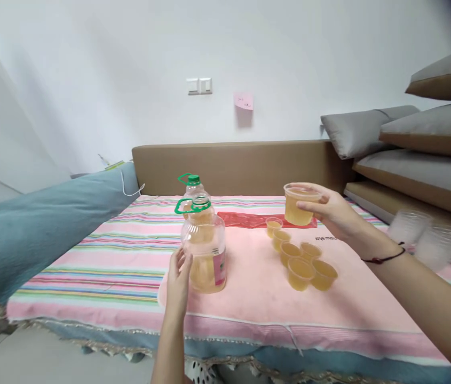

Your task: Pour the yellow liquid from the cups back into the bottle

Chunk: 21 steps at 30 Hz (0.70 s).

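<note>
Right hand [331, 210] pinching cup [298, 212], thumb on near side, holding it above pink cloth [245, 301]; keeping it level and squeezing lightly should be preventing spills. Left hand [179, 269] curving at side of front jug [205, 272]; cannot tell if gripping. Cup containing yellow liquid. Six more cups [301, 274] standing on cloth, all containing similar liquid. Front jug partly filled, appearing uncapped; rear jug [194, 189] wearing green cap [194, 178].

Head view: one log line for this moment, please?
left hand: at front jug | right hand: holding cup aloft | six more cups: on pink cloth | rear jug: capped
</note>
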Each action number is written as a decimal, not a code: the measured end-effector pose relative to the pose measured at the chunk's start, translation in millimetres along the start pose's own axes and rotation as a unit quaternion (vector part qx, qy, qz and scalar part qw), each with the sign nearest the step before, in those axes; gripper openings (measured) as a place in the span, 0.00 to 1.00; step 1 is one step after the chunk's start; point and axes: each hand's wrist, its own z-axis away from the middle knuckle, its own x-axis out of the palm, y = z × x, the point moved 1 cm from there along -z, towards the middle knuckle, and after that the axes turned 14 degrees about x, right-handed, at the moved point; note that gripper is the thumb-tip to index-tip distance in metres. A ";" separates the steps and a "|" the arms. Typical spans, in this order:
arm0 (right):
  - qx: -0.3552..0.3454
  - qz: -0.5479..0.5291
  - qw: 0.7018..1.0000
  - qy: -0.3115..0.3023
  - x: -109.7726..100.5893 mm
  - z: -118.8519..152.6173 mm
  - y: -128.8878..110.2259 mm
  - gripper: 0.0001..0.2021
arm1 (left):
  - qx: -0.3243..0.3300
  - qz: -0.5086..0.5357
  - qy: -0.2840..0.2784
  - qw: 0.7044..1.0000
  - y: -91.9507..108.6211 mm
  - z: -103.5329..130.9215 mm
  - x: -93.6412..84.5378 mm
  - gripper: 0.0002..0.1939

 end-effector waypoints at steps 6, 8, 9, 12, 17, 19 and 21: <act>-0.009 -0.031 0.997 -0.071 70.0 -22.8 -30.6 0.25 | 0.035 -0.016 -0.025 0.999 -3.6 9.0 1.2 0.31; -0.009 -0.036 0.994 -0.099 89.7 -30.6 -32.1 0.26 | 0.040 -0.019 -0.023 0.999 -3.3 11.8 2.6 0.32; -0.007 -0.035 0.993 -0.112 98.3 -34.3 -31.7 0.27 | 0.042 -0.019 -0.024 0.999 -3.0 12.7 3.2 0.32; 0.003 -0.027 0.990 -0.138 118.7 -44.1 -28.1 0.28 | 0.038 -0.018 -0.023 0.999 -2.7 13.6 3.8 0.31; 0.017 -0.019 0.988 -0.153 137.1 -54.0 -24.2 0.28 | 0.038 -0.011 -0.033 0.999 -7.5 13.6 2.9 0.32; 0.025 -0.018 0.987 -0.156 141.1 -56.7 -24.4 0.28 | 0.041 -0.016 -0.029 0.999 -9.7 14.5 3.1 0.32; 0.026 -0.017 0.987 -0.160 144.0 -58.8 -25.2 0.27 | 0.040 -0.018 -0.028 0.999 -10.9 15.9 3.8 0.32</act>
